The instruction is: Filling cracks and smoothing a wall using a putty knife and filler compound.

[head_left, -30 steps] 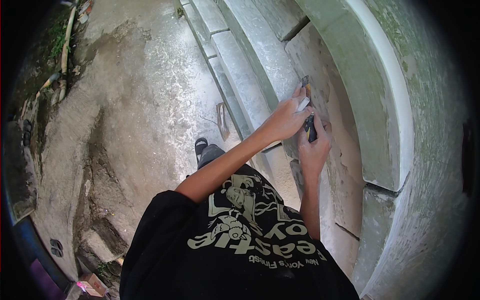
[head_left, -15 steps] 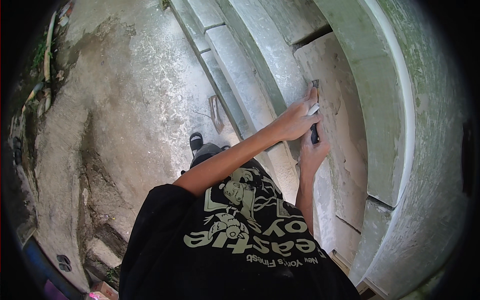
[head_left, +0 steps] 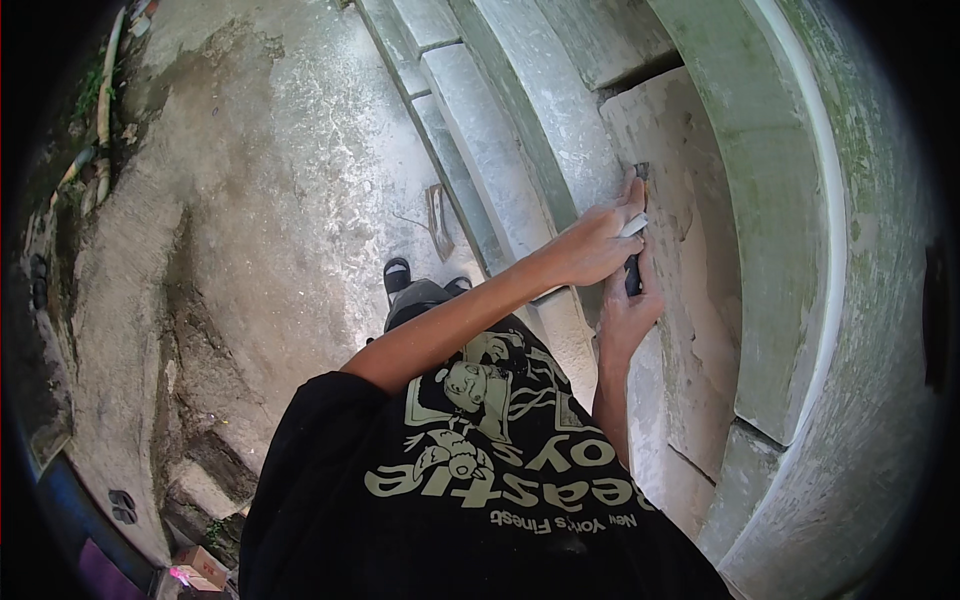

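Note:
Both my hands grip one narrow hand tool (head_left: 633, 277) with a black handle and a dark flat tip, like a chisel or scraper; its exact kind is unclear. My left hand (head_left: 602, 243) is closed around its forward part, one finger stretched along it towards the tip. Below it, my right hand (head_left: 628, 318) wraps the black handle. A small white piece (head_left: 634, 225) shows at my left fingers; I cannot tell what it is. The tip rests at the surface of a pale, patchy slab (head_left: 695, 250) with flaking edges, part of it hidden by my hands.
Long greenish-grey blocks (head_left: 475, 120) run along the left of the slab. On the right a curved greenish ledge (head_left: 765, 200) has a white edge. Stained concrete floor (head_left: 290, 200) lies left, with a wooden piece (head_left: 438, 222) near my sandalled foot (head_left: 397, 272). A cardboard box (head_left: 200, 568) stands lower left.
The view has shifted slightly, so the surroundings sit a little further right. Both hands keep their hold on the tool, which stays at nearly the same place on the slab.

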A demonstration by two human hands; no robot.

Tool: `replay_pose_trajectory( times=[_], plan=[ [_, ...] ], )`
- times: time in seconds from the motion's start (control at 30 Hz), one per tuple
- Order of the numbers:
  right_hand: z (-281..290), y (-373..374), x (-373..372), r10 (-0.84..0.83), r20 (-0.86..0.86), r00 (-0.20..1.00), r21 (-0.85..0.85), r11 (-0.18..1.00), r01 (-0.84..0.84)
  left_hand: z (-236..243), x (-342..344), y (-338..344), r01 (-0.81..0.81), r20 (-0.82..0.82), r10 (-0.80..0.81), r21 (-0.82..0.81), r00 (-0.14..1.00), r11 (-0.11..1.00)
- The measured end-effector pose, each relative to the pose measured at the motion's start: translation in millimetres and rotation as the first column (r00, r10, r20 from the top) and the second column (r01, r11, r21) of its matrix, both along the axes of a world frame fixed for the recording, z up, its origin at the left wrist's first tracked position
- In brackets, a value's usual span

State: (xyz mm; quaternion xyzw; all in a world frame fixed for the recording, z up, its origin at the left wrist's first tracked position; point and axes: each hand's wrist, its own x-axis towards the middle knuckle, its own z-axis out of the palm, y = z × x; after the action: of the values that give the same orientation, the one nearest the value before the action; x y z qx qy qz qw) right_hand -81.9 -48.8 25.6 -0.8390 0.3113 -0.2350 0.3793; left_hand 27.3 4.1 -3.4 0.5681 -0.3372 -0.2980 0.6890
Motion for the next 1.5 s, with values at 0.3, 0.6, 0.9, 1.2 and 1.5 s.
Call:
replay_pose_trajectory(
  times=[0.3,0.6,0.9,1.2,1.5],
  plan=[
    [-10.1,0.3,10.1,0.029,0.009,1.000,-0.103,0.994,-0.028,3.4,18.5,6.0,0.035,-0.019,-0.035,0.003,0.999,0.999],
    [-8.1,4.4,33.6,0.050,-0.019,0.999,-0.117,0.992,-0.052,7.3,38.3,9.0,0.028,-0.065,-0.028,0.001,0.997,1.000],
    [-4.0,4.1,34.1,0.064,0.010,0.998,0.006,0.998,-0.065,6.3,51.0,13.1,0.002,0.016,-0.002,0.012,1.000,1.000],
    [-1.3,8.5,25.1,0.031,0.016,0.999,-0.073,0.997,-0.030,0.7,41.7,6.7,-0.012,0.029,0.011,0.010,1.000,1.000],
    [2.3,15.3,36.0,0.036,-0.025,0.999,-0.028,0.999,-0.037,6.3,45.1,9.6,0.058,-0.060,-0.054,0.066,0.997,0.996]
  ],
)
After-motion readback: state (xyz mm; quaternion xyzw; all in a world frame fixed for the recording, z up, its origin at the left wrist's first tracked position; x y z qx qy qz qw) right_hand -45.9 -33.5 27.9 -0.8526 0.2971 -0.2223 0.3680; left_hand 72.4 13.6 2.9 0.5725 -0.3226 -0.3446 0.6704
